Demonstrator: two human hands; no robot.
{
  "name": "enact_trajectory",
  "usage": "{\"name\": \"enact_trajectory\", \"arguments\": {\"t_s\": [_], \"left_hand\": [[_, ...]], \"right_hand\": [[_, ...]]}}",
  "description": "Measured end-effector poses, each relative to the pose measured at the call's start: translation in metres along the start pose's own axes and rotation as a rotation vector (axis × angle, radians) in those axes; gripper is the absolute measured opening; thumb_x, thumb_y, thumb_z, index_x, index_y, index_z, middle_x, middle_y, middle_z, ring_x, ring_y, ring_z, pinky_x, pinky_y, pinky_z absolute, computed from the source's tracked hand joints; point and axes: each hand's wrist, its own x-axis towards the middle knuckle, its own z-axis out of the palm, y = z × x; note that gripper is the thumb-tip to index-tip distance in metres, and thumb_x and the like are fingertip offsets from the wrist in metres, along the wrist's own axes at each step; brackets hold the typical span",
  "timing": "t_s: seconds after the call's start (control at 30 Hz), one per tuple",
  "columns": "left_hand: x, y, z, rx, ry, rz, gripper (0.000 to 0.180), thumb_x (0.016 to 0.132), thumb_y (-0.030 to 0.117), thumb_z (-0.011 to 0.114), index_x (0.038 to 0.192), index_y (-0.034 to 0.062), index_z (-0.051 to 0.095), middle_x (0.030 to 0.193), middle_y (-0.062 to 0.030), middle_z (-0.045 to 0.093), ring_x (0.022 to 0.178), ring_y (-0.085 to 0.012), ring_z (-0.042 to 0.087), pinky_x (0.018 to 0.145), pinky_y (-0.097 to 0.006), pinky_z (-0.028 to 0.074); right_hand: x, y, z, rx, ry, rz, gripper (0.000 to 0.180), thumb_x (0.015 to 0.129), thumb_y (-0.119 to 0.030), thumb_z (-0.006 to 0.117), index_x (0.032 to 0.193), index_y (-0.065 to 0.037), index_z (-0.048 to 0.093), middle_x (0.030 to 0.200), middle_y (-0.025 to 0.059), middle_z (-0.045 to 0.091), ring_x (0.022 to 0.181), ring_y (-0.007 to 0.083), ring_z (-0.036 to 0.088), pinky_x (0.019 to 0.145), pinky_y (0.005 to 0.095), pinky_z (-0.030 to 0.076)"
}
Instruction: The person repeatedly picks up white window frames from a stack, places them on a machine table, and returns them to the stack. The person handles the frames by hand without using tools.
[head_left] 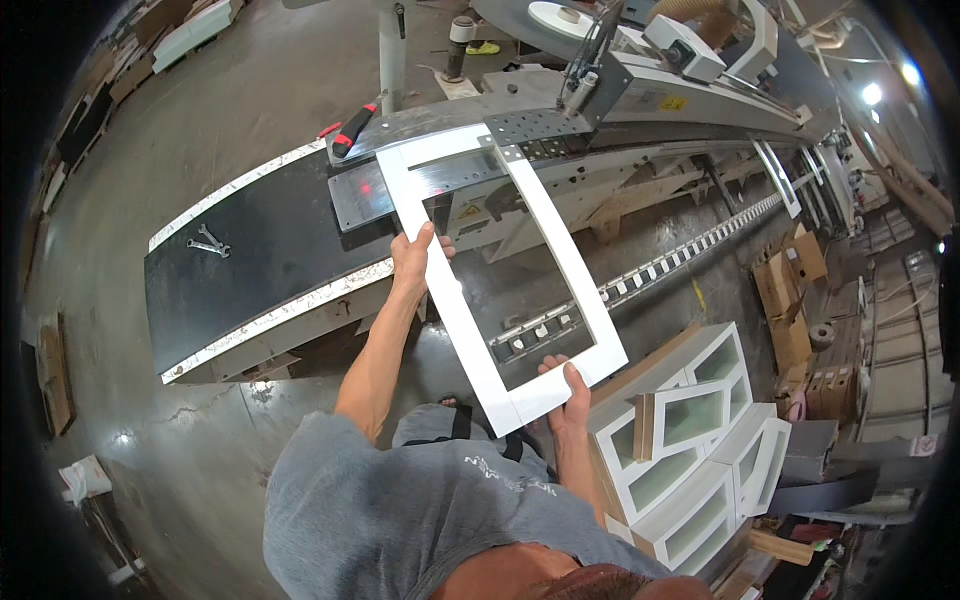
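Observation:
Both my hands hold a white rectangular frame (pixel 568 252) with an open middle. My left hand (pixel 413 258) grips its left long side, thumb on top and fingers round the edge. At the near short side, my right hand (pixel 571 398) pinches the rail near the right corner, thumb above. The far end of the frame rests over a metal plate (pixel 360 196) on the machine, where a red light spot shows. A perforated metal plate (pixel 530 124) overlaps or adjoins the far right corner; I cannot tell whether they touch.
A black-topped table (pixel 270 265) with pale edges extends left, bearing wrenches (pixel 208 241). A red-and-black hand tool (pixel 354 131) lies behind the frame. The long machine (pixel 690 95) runs right, with a roller rail (pixel 660 258) below. Stacked white frames (pixel 655 490) stand at my right.

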Motion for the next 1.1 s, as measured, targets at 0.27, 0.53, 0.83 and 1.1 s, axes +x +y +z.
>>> {"name": "enact_trajectory", "arguments": {"t_s": [0.27, 0.53, 0.83, 1.1], "left_hand": [[0.0003, 0.0004, -0.0002, -0.008, -0.002, 0.011, 0.028, 0.093, 0.02, 0.057, 0.102, -0.0058, 0.051, 0.085, -0.02, 0.065, 0.067, -0.0277, 0.067, 0.056, -0.037, 0.055], [0.0005, 0.0013, 0.0002, 0.004, 0.003, 0.006, 0.027, 0.092, 0.02, 0.058, 0.101, -0.005, 0.052, 0.084, -0.0192, 0.065, 0.068, -0.0269, 0.067, 0.055, -0.037, 0.054], [-0.0052, 0.0073, 0.0028, 0.052, 0.021, 0.002, 0.028, 0.092, 0.021, 0.057, 0.101, -0.0052, 0.051, 0.084, -0.0195, 0.065, 0.068, -0.0264, 0.067, 0.055, -0.038, 0.055], [-0.002, 0.0038, 0.0021, 0.038, 0.009, -0.005, 0.029, 0.093, 0.022, 0.057, 0.101, -0.0053, 0.05, 0.086, -0.0197, 0.064, 0.068, -0.0265, 0.067, 0.056, -0.038, 0.057]], "right_hand": [[-0.0003, -0.003, 0.0038, 0.003, 0.014, 0.017, 0.04, 0.085, -0.02, 0.065, 0.115, 0.005, 0.053, 0.105, 0.0201, 0.063, 0.094, 0.0317, 0.063, 0.088, 0.0423, 0.051], [0.0002, -0.0028, 0.0052, -0.01, 0.019, 0.017, 0.039, 0.086, -0.022, 0.064, 0.113, 0.004, 0.055, 0.104, 0.0193, 0.064, 0.092, 0.0311, 0.063, 0.087, 0.0418, 0.052], [0.0034, -0.0031, 0.001, -0.026, 0.025, 0.043, 0.037, 0.086, -0.022, 0.064, 0.111, 0.003, 0.056, 0.102, 0.0185, 0.064, 0.091, 0.0304, 0.064, 0.086, 0.0412, 0.052], [0.0022, -0.0053, 0.0043, 0.005, 0.035, 0.055, 0.037, 0.084, -0.021, 0.066, 0.11, 0.003, 0.056, 0.101, 0.0185, 0.065, 0.088, 0.0297, 0.064, 0.083, 0.0402, 0.053]]}}
